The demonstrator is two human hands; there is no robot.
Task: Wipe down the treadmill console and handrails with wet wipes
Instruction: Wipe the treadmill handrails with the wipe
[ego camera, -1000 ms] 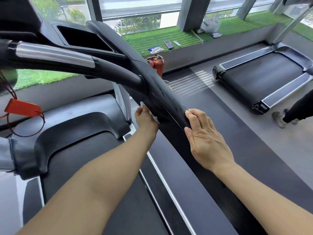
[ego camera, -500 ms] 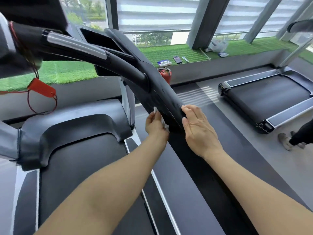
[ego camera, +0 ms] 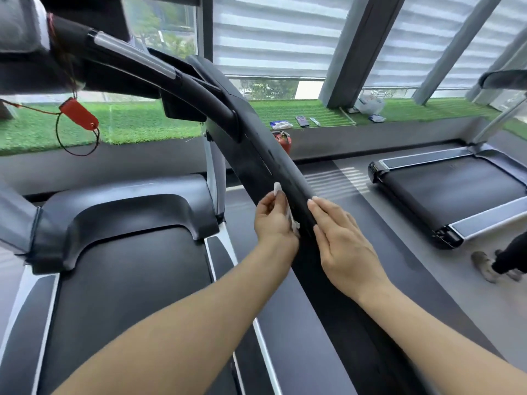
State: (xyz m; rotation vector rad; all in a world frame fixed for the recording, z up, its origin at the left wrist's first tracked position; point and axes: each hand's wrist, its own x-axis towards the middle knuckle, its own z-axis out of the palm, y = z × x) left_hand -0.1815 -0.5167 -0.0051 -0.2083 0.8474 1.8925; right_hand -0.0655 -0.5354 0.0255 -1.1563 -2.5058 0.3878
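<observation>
The left hand [ego camera: 273, 223] at the centre of the frame pinches a white wipe [ego camera: 278, 189] against the left side of the black handrail [ego camera: 273, 166], which runs diagonally from upper left to centre. The right hand [ego camera: 346, 246] lies flat with straight fingers on the rail's right side. A red safety clip [ego camera: 79, 116] hangs at upper left.

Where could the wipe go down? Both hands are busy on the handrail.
The belt left of the handrail lies bare up to the motor cover. The grass ledge is bare left of the wipes pack; remotes crowd its right.
</observation>
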